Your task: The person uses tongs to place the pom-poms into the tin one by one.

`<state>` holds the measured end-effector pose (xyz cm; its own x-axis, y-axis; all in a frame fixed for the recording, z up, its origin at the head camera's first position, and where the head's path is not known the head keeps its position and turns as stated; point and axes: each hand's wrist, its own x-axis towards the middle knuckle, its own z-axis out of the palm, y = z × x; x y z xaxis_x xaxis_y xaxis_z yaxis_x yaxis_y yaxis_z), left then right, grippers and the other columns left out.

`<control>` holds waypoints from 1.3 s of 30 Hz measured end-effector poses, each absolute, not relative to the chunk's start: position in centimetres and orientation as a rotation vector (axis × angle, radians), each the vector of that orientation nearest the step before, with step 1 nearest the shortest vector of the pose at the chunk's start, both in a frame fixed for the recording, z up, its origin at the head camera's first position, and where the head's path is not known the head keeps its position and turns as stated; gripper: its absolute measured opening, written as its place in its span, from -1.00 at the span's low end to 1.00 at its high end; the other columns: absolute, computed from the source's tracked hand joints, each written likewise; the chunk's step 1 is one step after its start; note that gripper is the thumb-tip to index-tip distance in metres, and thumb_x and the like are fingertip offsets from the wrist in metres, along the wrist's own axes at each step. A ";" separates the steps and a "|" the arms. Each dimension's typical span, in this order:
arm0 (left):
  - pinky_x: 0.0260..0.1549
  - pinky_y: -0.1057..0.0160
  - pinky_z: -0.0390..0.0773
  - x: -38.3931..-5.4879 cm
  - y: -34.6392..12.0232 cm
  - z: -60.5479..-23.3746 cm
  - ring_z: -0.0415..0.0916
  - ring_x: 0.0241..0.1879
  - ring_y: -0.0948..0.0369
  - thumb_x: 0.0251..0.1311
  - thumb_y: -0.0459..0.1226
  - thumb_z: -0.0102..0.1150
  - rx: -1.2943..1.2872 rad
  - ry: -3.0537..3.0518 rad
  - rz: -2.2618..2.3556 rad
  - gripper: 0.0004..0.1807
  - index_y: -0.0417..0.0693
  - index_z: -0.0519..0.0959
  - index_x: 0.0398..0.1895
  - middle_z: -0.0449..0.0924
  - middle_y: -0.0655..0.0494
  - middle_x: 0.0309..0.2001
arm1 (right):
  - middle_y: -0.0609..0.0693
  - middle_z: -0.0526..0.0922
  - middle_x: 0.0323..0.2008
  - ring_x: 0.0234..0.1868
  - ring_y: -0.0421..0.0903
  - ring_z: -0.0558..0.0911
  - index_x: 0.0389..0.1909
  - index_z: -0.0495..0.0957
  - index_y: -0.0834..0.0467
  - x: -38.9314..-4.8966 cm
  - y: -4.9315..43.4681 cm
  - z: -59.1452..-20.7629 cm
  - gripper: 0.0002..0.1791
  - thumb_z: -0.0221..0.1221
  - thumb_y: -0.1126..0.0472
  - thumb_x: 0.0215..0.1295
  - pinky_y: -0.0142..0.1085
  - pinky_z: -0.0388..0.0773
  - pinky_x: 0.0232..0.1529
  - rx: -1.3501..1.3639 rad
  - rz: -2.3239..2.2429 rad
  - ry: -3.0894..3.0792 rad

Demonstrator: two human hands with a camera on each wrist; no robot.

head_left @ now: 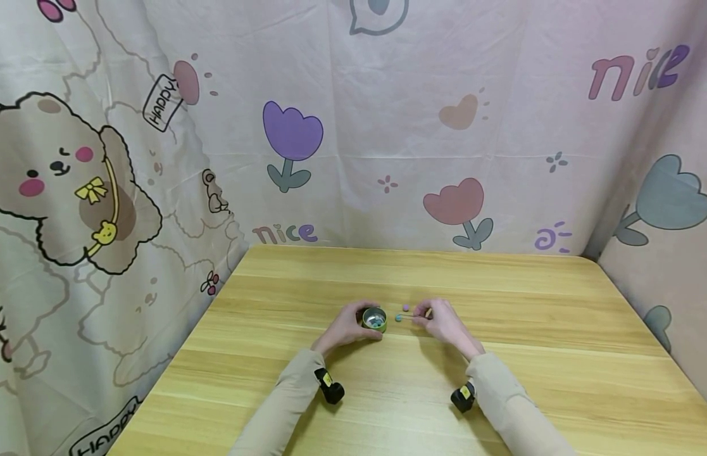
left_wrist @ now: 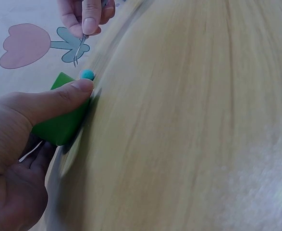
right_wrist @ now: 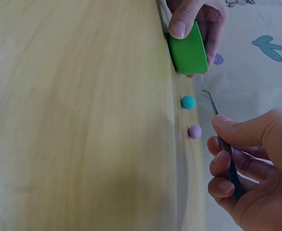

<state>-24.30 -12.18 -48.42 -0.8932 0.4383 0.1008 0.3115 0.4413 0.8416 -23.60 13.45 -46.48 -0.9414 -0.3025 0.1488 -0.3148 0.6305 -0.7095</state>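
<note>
My left hand [head_left: 344, 328] grips a small round green tin [left_wrist: 66, 119], thumb on one side and fingers on the other. The tin stands upright on the table, and its silvery inside holds a few bluish bits [head_left: 378, 323]. Between the thumb and fingers of my right hand [head_left: 446, 324] are thin metal tweezers [right_wrist: 233, 169] with bent tips pointing toward the tin. A teal ball [right_wrist: 188, 102] lies on the table just right of the tin, close to the tweezer tips. Slightly farther back sits a purple ball [right_wrist: 194, 131].
The wood-grain table [head_left: 376, 405] runs back to a printed cloth [head_left: 376, 126] hung behind it, with more cloth along the left and right sides. Each wrist carries a small black camera, the left camera [head_left: 330, 386] and the right camera [head_left: 463, 397].
</note>
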 end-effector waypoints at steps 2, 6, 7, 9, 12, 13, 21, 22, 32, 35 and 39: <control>0.21 -0.07 0.58 -24.3 -12.2 -48.4 0.58 0.13 -0.08 -0.07 -0.35 0.57 0.668 2.556 1.444 -0.26 -0.27 0.48 0.26 0.60 -0.20 0.15 | -0.03 0.68 -0.45 -0.44 -0.21 0.54 -0.41 0.66 0.22 -23.7 13.4 -46.5 -0.95 0.33 0.35 0.23 -0.45 0.50 -0.42 0.517 1.228 -2.832; 0.20 -0.06 0.58 -24.3 -12.2 -48.4 0.58 0.13 -0.08 -0.07 -0.35 0.57 0.668 2.569 1.425 -0.25 -0.26 0.48 0.26 0.60 -0.20 0.16 | -0.04 0.68 -0.45 -0.42 -0.21 0.55 -0.41 0.66 0.21 -23.7 13.3 -46.6 -0.95 0.34 0.34 0.22 -0.44 0.50 -0.39 0.496 1.213 -2.838; 0.21 -0.06 0.58 -24.3 -12.2 -48.4 0.58 0.13 -0.08 -0.07 -0.34 0.57 0.665 2.568 1.425 -0.25 -0.26 0.48 0.26 0.59 -0.20 0.16 | -0.04 0.68 -0.44 -0.42 -0.21 0.55 -0.41 0.66 0.21 -23.7 13.3 -46.6 -0.95 0.34 0.34 0.22 -0.43 0.50 -0.39 0.495 1.210 -2.837; 0.21 -0.06 0.58 -24.2 -12.2 -48.4 0.57 0.14 -0.08 -0.06 -0.34 0.57 0.663 2.569 1.423 -0.25 -0.26 0.48 0.27 0.59 -0.20 0.16 | -0.03 0.68 -0.44 -0.42 -0.21 0.55 -0.40 0.66 0.21 -23.8 13.3 -46.6 -0.95 0.34 0.34 0.21 -0.44 0.50 -0.39 0.495 1.210 -2.833; 0.22 -0.07 0.57 -24.3 -12.2 -48.4 0.57 0.15 -0.09 -0.06 -0.34 0.57 0.661 2.560 1.432 -0.25 -0.26 0.48 0.27 0.59 -0.21 0.17 | -0.02 0.69 -0.43 -0.41 -0.21 0.55 -0.40 0.66 0.22 -23.8 13.2 -46.6 -0.95 0.34 0.34 0.21 -0.44 0.50 -0.39 0.503 1.215 -2.828; 0.22 -0.07 0.57 -24.3 -12.2 -48.4 0.57 0.15 -0.09 -0.06 -0.34 0.56 0.664 2.558 1.435 -0.25 -0.26 0.47 0.27 0.59 -0.21 0.16 | -0.02 0.69 -0.43 -0.41 -0.21 0.55 -0.40 0.66 0.23 -23.8 13.2 -46.7 -0.95 0.34 0.35 0.21 -0.45 0.50 -0.39 0.505 1.218 -2.826; 0.20 -0.06 0.59 -24.3 -12.2 -48.5 0.58 0.13 -0.09 -0.05 -0.35 0.56 0.684 2.537 1.451 -0.27 -0.27 0.49 0.26 0.61 -0.20 0.14 | -0.01 0.69 -0.45 -0.43 -0.20 0.55 -0.40 0.66 0.25 -23.7 13.1 -46.7 -0.95 0.35 0.36 0.19 -0.45 0.48 -0.43 0.501 1.231 -2.834; 0.20 -0.06 0.59 -24.3 -12.2 -48.4 0.59 0.13 -0.09 -0.05 -0.35 0.56 0.686 2.532 1.455 -0.27 -0.28 0.49 0.26 0.61 -0.20 0.13 | -0.01 0.69 -0.45 -0.42 -0.20 0.55 -0.40 0.66 0.25 -23.7 13.1 -46.7 -0.95 0.35 0.37 0.18 -0.45 0.48 -0.42 0.495 1.234 -2.836; 0.20 -0.08 0.58 -24.4 -12.3 -48.5 0.59 0.15 -0.10 -0.02 -0.35 0.55 0.708 2.526 1.457 -0.28 -0.28 0.49 0.26 0.61 -0.20 0.15 | -0.01 0.69 -0.44 -0.40 -0.19 0.57 -0.40 0.66 0.25 -23.7 13.2 -46.7 -0.95 0.34 0.36 0.22 -0.44 0.51 -0.40 0.492 1.228 -2.852; 0.20 -0.09 0.58 -24.4 -12.3 -48.5 0.59 0.14 -0.11 -0.03 -0.35 0.55 0.707 2.524 1.461 -0.28 -0.28 0.49 0.26 0.61 -0.21 0.14 | 0.00 0.69 -0.44 -0.39 -0.18 0.58 -0.40 0.66 0.27 -23.7 13.1 -46.6 -0.94 0.34 0.36 0.21 -0.43 0.52 -0.39 0.482 1.242 -2.855; 0.20 -0.09 0.58 -24.5 -12.3 -48.6 0.59 0.14 -0.11 -0.03 -0.35 0.55 0.701 2.528 1.460 -0.28 -0.28 0.49 0.26 0.61 -0.21 0.14 | -0.01 0.69 -0.44 -0.39 -0.18 0.57 -0.40 0.66 0.25 -23.7 13.1 -46.6 -0.95 0.34 0.36 0.22 -0.44 0.51 -0.40 0.471 1.239 -2.854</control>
